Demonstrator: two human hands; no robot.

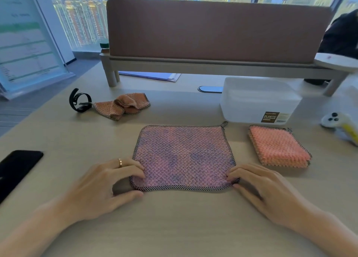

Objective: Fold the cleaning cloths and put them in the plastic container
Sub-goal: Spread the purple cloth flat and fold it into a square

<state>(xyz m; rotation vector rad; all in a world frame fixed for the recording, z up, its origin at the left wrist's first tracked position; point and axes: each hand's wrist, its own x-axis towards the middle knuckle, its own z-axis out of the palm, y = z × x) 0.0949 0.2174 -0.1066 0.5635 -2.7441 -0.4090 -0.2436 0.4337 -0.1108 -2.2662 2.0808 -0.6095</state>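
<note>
Hands met at the near edge of the flat cloth [184, 156], a pink square with a dark checked hem that lay spread open on the pale desk [174, 218]. The left hand [108, 181], a ring [120, 163] on one finger, had its fingers curled down onto the near left corner while the thumb came in against the hem, pinching that corner. The right hand [259, 187] mirrored it at the near right corner, fingers bent on top and thumb at the hem, the fabric there slightly puckered. Neither hand was spread wide; both were half closed around their corners.

Just right of the flat cloth, apart from it, sat the folded cloths [279, 148], a neat pink stack on the desk. Beyond the flat cloth's far right corner, close to its hanging loop, stood the plastic container [257, 100], a translucent white box with a brown label; its contents could not be made out. Beyond the far left corner lay the crumpled cloth [124, 105], unfolded, with a black watch [79, 101] farther left again. A black phone [17, 167] lay well left of the flat cloth, a white controller [337, 121] well right of it, and a brown partition panel [213, 30] stood well beyond it
</note>
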